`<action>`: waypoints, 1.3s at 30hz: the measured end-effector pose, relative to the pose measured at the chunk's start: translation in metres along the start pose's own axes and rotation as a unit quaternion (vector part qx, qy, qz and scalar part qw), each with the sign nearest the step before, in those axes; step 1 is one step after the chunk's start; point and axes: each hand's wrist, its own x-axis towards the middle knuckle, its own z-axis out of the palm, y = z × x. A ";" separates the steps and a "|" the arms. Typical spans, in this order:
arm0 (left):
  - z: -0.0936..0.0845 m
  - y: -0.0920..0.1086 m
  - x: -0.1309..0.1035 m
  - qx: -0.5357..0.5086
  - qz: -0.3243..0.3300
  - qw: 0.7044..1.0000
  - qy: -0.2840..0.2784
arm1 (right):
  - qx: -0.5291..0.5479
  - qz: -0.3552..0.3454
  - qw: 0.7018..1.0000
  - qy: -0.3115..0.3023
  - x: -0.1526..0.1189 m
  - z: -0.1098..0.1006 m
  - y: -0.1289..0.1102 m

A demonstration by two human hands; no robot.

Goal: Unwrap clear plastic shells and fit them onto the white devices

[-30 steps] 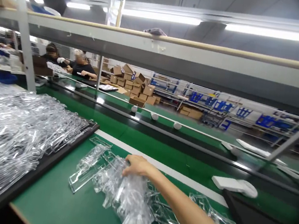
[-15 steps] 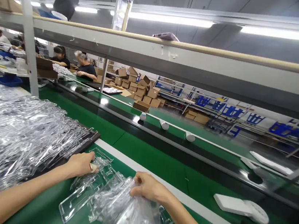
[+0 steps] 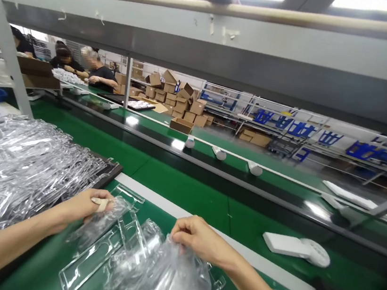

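Observation:
My right hand [image 3: 193, 234] pinches the gathered top of a clear plastic bag [image 3: 175, 280], which bulges at the bottom centre. My left hand [image 3: 95, 202], with a beige wrap on one finger, is closed on a crumpled clear plastic piece [image 3: 101, 223]; motion blur hides its exact shape. Between and below the hands, clear plastic frames [image 3: 88, 257] with cut-out shapes lie loose on the green work surface [image 3: 46, 259]. Left of my left hand, a big heap of similar clear plastic parts [image 3: 23, 160] fills a dark tray [image 3: 112, 177].
A white paddle-shaped part [image 3: 296, 248] lies to the right on the green belt. Several white parts [image 3: 219, 153] sit along the far rail. A grey shelf beam [image 3: 193, 40] crosses above. Co-workers [image 3: 103, 73] sit at the far left. Cardboard boxes [image 3: 176, 100] are piled behind.
My view has tilted down. My left hand has drawn left and toward me with the crumpled clear piece. My right hand has kept its pinch on the plastic bag.

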 end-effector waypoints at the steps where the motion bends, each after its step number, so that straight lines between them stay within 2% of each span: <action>1: -0.001 0.002 -0.004 -0.028 0.005 1.000 0.000 | -0.003 -0.006 1.000 0.002 -0.003 -0.001 -0.003; 7: -0.005 0.028 -0.030 -0.104 0.014 0.994 0.037 | -0.041 -0.066 0.997 0.011 -0.028 -0.004 -0.040; 11: -0.007 0.042 -0.034 -0.108 0.016 0.994 0.006 | -0.030 -0.061 0.998 -0.008 -0.035 -0.008 -0.058; 15: -0.007 0.047 -0.031 -0.121 0.028 0.992 -0.023 | -0.035 -0.073 0.997 -0.006 -0.039 -0.012 -0.072; 20: -0.003 0.056 -0.036 -0.037 0.080 0.996 0.012 | -0.038 -0.087 0.994 -0.046 -0.038 -0.015 -0.088; 22: -0.005 0.061 -0.040 0.008 0.103 0.994 0.032 | -0.051 -0.092 0.994 -0.039 -0.035 -0.015 -0.092; 25: -0.009 0.064 -0.044 0.079 0.147 0.985 0.054 | -0.084 -0.116 0.989 -0.048 -0.029 -0.014 -0.097; 28: -0.013 0.067 -0.045 0.145 0.168 0.973 0.059 | -0.068 -0.145 0.985 -0.065 -0.022 -0.013 -0.101; 33: -0.011 0.073 -0.040 0.113 0.186 0.970 0.107 | -0.068 -0.136 0.986 -0.068 -0.005 -0.013 -0.104; 35: -0.008 0.069 -0.036 0.106 0.199 0.971 0.084 | -0.061 -0.143 0.987 -0.037 0.001 -0.015 -0.102; 37: -0.007 0.059 -0.037 0.116 0.186 0.976 0.004 | -0.069 -0.147 0.987 0.006 0.003 -0.019 -0.098; 39: -0.007 0.047 -0.044 0.153 0.155 0.973 -0.074 | -0.055 -0.146 0.988 0.019 0.001 -0.023 -0.092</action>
